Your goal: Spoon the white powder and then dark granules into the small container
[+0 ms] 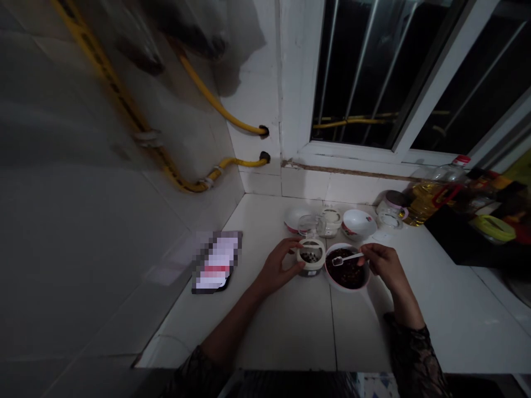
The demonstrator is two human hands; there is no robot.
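My left hand (pixel 284 264) grips the side of a small seasoning jar (pixel 311 270), thumb in front and fingers behind. The jar's clear lid (pixel 312 225) is flipped up, and dark bits show inside. In my right hand (pixel 382 263) a small white spoon (pixel 347 258) is pinched by the handle. Its scoop hovers over a bowl (pixel 347 287) of dark red-brown sauce with flecks in it. Whether anything lies in the scoop is hard to make out. The bowl stands just right of the jar.
Behind stand a white bowl (pixel 359 222), a second lidded jar (pixel 331 221) and another bowl (pixel 292 217). An oil bottle (pixel 418 202) and a glass jar (pixel 390 210) are at the back right, beside a black box (pixel 452 235). A phone (pixel 218 262) lies left, near the wall.
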